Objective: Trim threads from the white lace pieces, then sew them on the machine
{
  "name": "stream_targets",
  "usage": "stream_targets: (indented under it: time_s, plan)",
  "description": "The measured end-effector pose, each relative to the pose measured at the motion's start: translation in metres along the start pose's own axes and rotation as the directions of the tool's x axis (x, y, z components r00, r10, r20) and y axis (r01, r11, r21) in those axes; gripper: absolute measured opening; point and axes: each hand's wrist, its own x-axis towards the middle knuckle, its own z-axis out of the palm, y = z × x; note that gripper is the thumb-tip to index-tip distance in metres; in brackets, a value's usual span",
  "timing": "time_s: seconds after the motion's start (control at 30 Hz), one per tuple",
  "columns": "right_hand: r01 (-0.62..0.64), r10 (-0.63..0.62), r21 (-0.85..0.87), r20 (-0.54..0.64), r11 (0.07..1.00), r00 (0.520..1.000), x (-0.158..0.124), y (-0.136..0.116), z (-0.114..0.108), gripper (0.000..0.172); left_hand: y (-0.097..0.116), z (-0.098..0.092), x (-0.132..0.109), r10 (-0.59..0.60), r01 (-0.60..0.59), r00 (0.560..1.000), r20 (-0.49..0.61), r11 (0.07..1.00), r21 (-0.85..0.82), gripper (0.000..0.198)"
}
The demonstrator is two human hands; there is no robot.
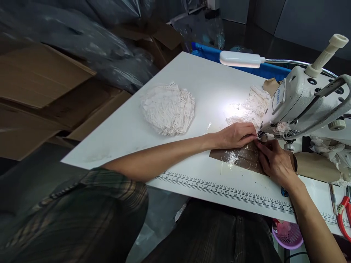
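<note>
My left hand [238, 135] is closed at the needle area of a white sewing machine [290, 98], its fingertips pinching the near edge of white lace fabric [251, 107]. Close beside it, my right hand [275, 160] has thumb and fingers pressed together on the same small edge, below the machine head. The lace spreads out behind my hands, lit by a lamp [241, 59]. Beneath both hands lies a shiny brown taped sheet [238, 157]. What exactly sits between the fingertips is mostly hidden.
A bundle of white lace [169, 109] lies left on the white table [123, 135]. A printed ruler [227, 191] runs along the front edge. Red-handled scissors [342, 215] lie at far right, a purple basket [290, 237] hangs below. Cardboard boxes [38, 76] stand left.
</note>
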Motion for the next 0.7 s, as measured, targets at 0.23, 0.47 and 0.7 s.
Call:
stream_targets:
  time_s: [0.23,0.47,0.7]
  plan:
    - [0.025,-0.026,-0.011,-0.031,1.0,0.999,-0.001,-0.005,-0.001,0.041,-0.004,0.003,-0.001,0.088,-0.091,0.994,0.059,0.994,0.06,0.016]
    - [0.039,0.027,0.429,-0.146,0.902,0.989,-0.01,0.013,-0.003,0.032,-0.007,0.002,-0.005,0.172,-0.187,0.981,0.093,0.962,0.198,0.02]
    - [-0.158,0.344,0.51,-0.293,0.845,0.892,-0.02,0.028,-0.034,0.028,-0.01,0.007,-0.005,0.189,-0.205,0.978,0.086,0.938,0.279,0.024]
